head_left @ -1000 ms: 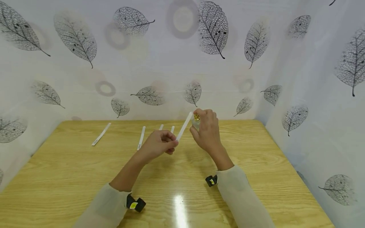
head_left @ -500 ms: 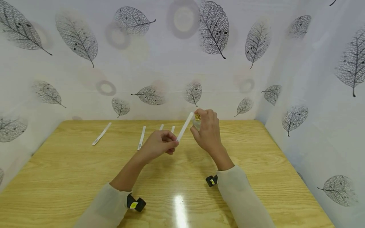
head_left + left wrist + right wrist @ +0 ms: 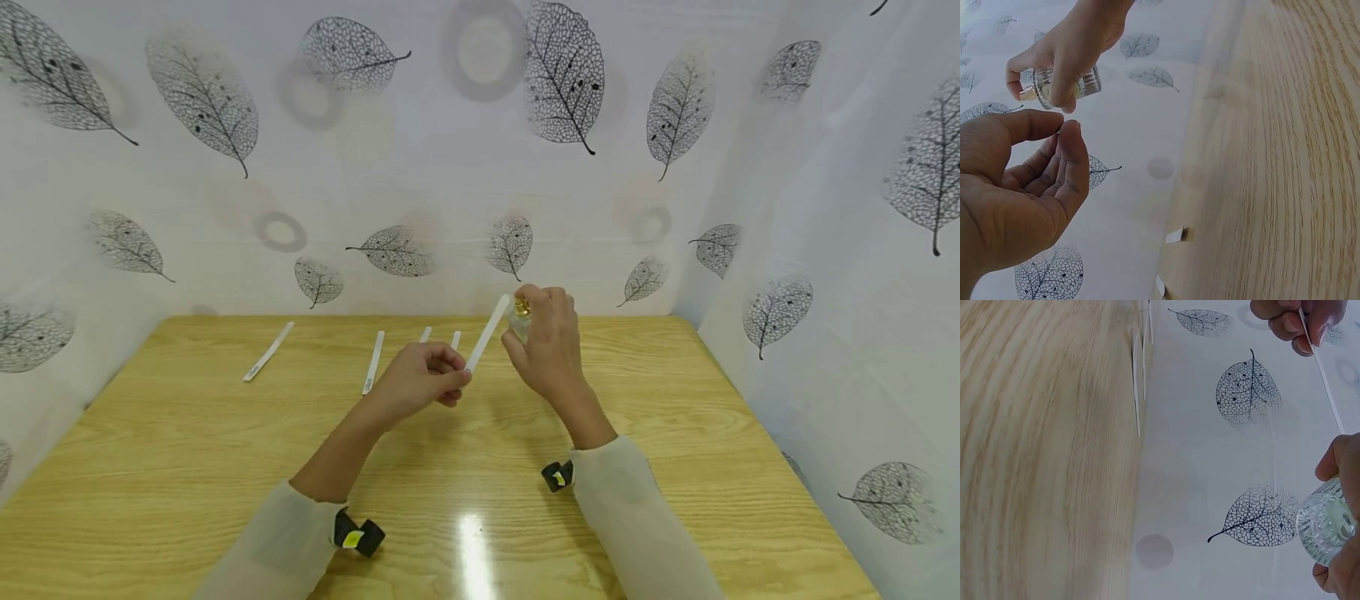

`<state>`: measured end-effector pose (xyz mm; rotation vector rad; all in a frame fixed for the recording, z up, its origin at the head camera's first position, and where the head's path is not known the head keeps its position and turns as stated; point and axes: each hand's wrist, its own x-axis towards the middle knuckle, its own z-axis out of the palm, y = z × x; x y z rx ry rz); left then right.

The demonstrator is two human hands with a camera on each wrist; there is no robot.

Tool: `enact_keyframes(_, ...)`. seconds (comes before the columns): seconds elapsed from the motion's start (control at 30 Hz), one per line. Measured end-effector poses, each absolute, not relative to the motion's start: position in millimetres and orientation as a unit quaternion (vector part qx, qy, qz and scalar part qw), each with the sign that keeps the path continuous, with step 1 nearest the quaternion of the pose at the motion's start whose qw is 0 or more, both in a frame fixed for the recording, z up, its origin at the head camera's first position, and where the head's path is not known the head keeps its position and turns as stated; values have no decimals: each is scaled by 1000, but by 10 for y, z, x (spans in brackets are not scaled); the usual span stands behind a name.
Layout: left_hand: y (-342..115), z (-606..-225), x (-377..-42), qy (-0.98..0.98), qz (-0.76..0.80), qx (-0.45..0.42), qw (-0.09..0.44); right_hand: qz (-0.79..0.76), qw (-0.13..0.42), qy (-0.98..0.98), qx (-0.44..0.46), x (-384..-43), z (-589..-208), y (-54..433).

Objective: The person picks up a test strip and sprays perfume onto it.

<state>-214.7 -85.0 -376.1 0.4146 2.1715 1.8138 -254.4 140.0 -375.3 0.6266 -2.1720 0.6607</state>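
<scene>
My left hand [image 3: 422, 379] pinches a white paper test strip [image 3: 487, 333] at its lower end between thumb and fingers. The strip slants up to the right, its top end close beside the gold spray head [image 3: 522, 307] of a small clear glass perfume bottle [image 3: 519, 327]. My right hand [image 3: 551, 342] grips this bottle above the table, with the index finger over the spray head. In the left wrist view the ribbed glass [image 3: 1090, 82] shows between the right fingers. The right wrist view shows the bottle's faceted base [image 3: 1324, 522] and the strip [image 3: 1327, 387] almost edge-on.
Several more white strips lie on the wooden table [image 3: 187, 450]: one at the far left [image 3: 268, 352], another [image 3: 372, 363] left of my left hand, others partly hidden behind it. A pale curtain [image 3: 420, 183] with leaf prints borders the table's back and sides.
</scene>
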Motion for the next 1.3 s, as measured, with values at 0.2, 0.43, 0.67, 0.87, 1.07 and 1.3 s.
enact_keyframes(0.2,-852,-3761,-2146,754,625,147,137,258,381,-853,247,-2543,-3760,1400)
enact_keyframes(0.43,-850,-3758,-2136,753,627,145,139,255,371,-858,246,-2530,-3756,1399)
enact_keyframes(0.67,-851,-3761,-2136,753,626,147,139,255,367,-860,246,-2523,-3751,1396)
enact_keyframes(0.87,-846,-3763,-2144,755,624,149,140,254,368,-859,250,-2521,-3739,1389)
enact_keyframes(1.07,-841,-3762,-2148,754,625,146,143,253,368,-859,251,-2527,-3748,1389)
enact_keyframes(1.3,-837,-3759,-2142,752,627,143,144,252,364,-862,246,-2531,-3765,1394)
